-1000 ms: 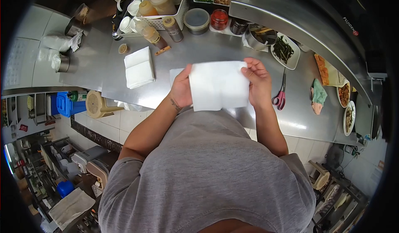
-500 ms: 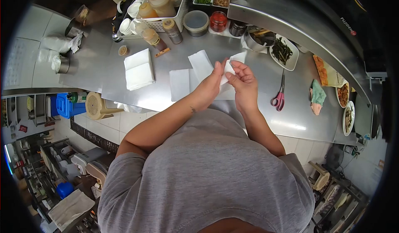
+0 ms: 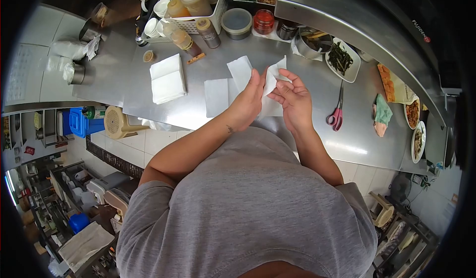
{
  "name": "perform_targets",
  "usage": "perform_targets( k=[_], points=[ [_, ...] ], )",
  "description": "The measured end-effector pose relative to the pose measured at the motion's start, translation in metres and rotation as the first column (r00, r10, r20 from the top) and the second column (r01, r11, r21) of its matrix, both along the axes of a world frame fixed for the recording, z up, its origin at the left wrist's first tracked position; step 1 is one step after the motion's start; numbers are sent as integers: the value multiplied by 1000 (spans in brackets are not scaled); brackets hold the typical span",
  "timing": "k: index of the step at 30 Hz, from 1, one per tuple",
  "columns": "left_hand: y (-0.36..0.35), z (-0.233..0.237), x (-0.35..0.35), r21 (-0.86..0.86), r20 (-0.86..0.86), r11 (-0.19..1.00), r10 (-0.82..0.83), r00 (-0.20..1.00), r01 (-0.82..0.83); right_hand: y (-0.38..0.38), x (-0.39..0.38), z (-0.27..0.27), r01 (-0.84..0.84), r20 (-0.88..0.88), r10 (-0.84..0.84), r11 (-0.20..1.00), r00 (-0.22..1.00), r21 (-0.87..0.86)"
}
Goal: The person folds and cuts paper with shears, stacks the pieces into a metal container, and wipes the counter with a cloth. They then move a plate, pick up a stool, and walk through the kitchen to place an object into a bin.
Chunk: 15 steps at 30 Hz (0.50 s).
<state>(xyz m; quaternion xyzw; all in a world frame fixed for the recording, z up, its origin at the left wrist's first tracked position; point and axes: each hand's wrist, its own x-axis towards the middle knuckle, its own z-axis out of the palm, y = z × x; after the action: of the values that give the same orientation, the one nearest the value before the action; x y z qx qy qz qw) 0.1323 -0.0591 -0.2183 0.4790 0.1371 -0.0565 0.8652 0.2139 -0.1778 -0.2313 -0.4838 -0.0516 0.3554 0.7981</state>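
Between my two hands a white paper napkin (image 3: pixel 271 79) stands partly folded, one corner pointing up above the counter. My left hand (image 3: pixel 248 100) supports it from the left, with the thumb raised and the fingers straight behind the paper, partly hidden. On the other side my right hand (image 3: pixel 296 99) has its thumb and fingertips at the napkin's right edge, the fingers curved. Beneath and beside my left hand lie a white folded sheet (image 3: pixel 240 72) and another flat sheet (image 3: pixel 216 98). Farther left sits a stack of white napkins (image 3: pixel 168 79).
Pink-handled scissors (image 3: pixel 335 115) lie right of my hands, with a green and pink cloth (image 3: pixel 382 114) beyond. Along the back stand a sauce bottle (image 3: pixel 208 33), a lidded tub (image 3: pixel 236 24), a red jar (image 3: pixel 264 21), a metal pot (image 3: pixel 311 50) and a dish of dark greens (image 3: pixel 353 68).
The napkin has been opened out somewhat and its corner stands higher. My right hand's fingers have loosened and spread a little, away from my left hand.
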Motion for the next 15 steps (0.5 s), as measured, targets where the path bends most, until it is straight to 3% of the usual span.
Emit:
perform_targets(
  k=[5, 11, 15],
  points=[
    [-2, -4, 1, -68, 0, 997, 20, 1000, -20, 0, 1, -12, 43, 70, -41, 999, 997, -17],
    [2, -8, 2, 13, -14, 1000, -28, 1000, 28, 1, -1, -7, 97, 107, -105, 993, 989, 70],
    [0, -6, 1, -49, -16, 999, -25, 1000, 24, 0, -1, -9, 116, 152, -124, 991, 981, 66]
  ],
)
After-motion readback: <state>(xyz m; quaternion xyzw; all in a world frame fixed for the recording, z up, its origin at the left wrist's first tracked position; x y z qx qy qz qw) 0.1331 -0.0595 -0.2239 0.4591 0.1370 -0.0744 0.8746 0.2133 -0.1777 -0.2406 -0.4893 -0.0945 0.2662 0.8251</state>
